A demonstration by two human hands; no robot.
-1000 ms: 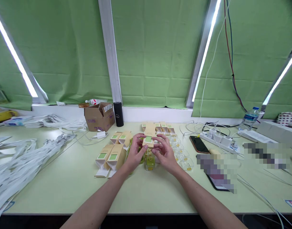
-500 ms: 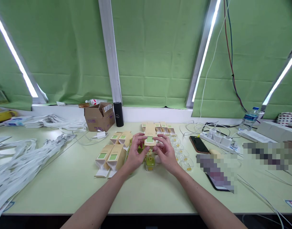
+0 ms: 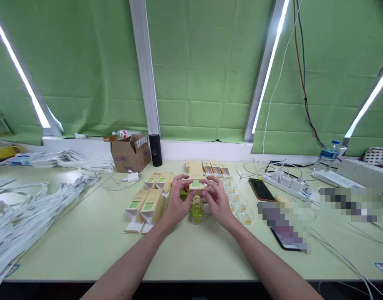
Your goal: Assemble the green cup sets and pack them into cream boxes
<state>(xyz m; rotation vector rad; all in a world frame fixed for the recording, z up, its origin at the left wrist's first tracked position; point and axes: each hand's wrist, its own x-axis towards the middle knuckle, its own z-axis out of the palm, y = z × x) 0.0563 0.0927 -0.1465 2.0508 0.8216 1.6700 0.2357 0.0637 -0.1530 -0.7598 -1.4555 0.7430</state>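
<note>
Carton (image 3: 196, 171) held in front of the person, above the table, between two bare hands. Left hand (image 3: 179, 199) clamps its left side with fingers and thumb; right hand (image 3: 217, 199) does the same on the right. Fingers curved, gap between hands no wider than the carton. Its green window, framed in white, faces the wearer; whether anything is inside cannot be told.

Just below the grip, between the wrists, stands a small glass bottle (image 3: 197, 212) of yellow-green liquid, upright on the table (image 3: 191, 258). More green glass shows partly behind the left hand; count unclear.

Left of the hands: group of four matching cartons (image 3: 154, 199), tan card, green windows, white flaps hanging open on the near pair; contents not visible. Behind the hands: back row of similar cartons (image 3: 215, 167). Right of the right hand: cluster of clear rounded pieces (image 3: 245, 216), glass or plastic, each nearer one with a yellow spot.

Farther out: brown corrugated box (image 3: 129, 156), flaps up, interior hidden, beside a smooth black cylinder (image 3: 155, 150). Far left, flat white straps (image 3: 50, 216) in a loose, tangled heap. Right, dark-screened phone (image 3: 261, 189) near a white power strip (image 3: 288, 186).
</note>
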